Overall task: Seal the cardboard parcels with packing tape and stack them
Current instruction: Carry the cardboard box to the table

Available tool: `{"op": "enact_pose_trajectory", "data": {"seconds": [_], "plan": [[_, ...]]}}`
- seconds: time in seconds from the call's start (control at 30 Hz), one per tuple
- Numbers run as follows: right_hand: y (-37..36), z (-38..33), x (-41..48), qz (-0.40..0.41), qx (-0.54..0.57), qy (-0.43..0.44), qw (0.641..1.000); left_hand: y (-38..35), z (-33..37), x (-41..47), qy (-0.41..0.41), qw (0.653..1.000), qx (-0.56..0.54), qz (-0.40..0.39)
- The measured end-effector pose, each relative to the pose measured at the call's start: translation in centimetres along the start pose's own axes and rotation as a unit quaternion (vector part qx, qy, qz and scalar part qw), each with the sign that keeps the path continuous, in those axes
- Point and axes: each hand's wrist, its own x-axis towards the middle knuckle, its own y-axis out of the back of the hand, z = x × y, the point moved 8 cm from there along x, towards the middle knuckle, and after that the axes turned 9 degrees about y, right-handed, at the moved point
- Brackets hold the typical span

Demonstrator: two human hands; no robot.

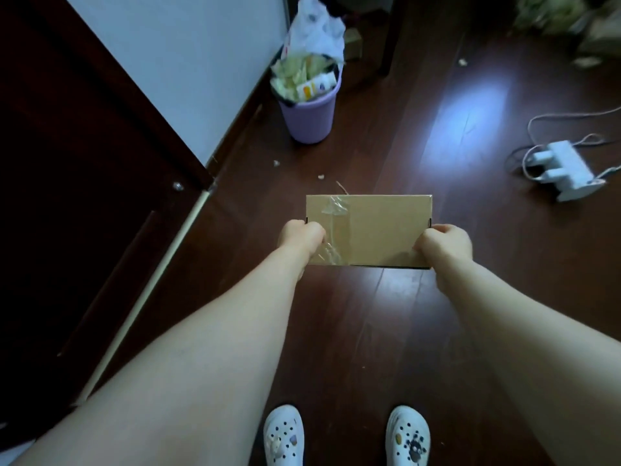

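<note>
A flat brown cardboard parcel [373,227] is held out in front of me above the dark wooden floor. A strip of clear packing tape [334,216] runs across its top near the left end, wrinkled at both edges. My left hand [299,238] grips the parcel's left edge with curled fingers. My right hand [443,243] grips the right edge the same way. Both arms are stretched forward. No tape roll is in view.
A full lilac waste bin [307,112] stands by the white wall at the back. A white power strip with plugs and cables [564,169] lies on the floor at right. A dark wooden door [67,196] fills the left. My white clogs [284,435] stand below.
</note>
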Motion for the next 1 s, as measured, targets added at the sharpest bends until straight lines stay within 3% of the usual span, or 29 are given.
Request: {"op": "enact_pose_trajectory", "data": {"seconds": [0.23,0.43,0.57,0.77,1.0], "plan": [[9.9,-11.6,-7.6,0.050,0.090,0.049,0.993,5.3,9.4,-14.1,-0.052,0.998,-0.037,0.018],[17.6,-20.9,-12.1,0.046,0.126,0.108,0.985,8.1,17.8,-25.4,-0.135,0.989,-0.059,0.034],[21.9,-25.4,-13.7,0.035,0.126,0.147,0.980,8.6,21.3,-31.2,-0.155,0.979,-0.132,0.027],[26.4,-29.2,-12.7,0.003,0.136,0.177,0.975,7.2,24.7,-34.7,-0.168,0.967,-0.189,0.017],[28.4,-31.6,-9.3,-0.030,0.086,0.196,0.976,5.2,29.1,-34.7,-0.193,0.965,-0.171,0.040]]}}
